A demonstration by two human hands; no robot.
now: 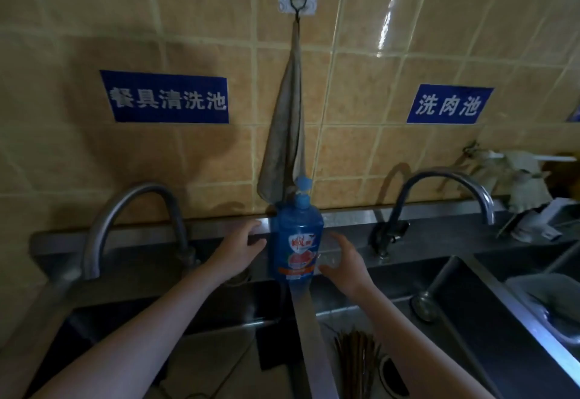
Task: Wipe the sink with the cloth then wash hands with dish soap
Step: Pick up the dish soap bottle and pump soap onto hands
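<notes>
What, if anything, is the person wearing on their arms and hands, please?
Nothing visible: the left hand and right hand are ungloved, and both forearms are bare to the frame's edge, with no sleeves, watch or bracelet showing. The picture is too dim and soft to rule out a thin ring.

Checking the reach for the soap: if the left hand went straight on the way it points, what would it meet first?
Most likely the dish soap bottle: the left hand, open, points right, just short of its side. Depth is unclear; it could instead reach the steel ledge behind.
</notes>
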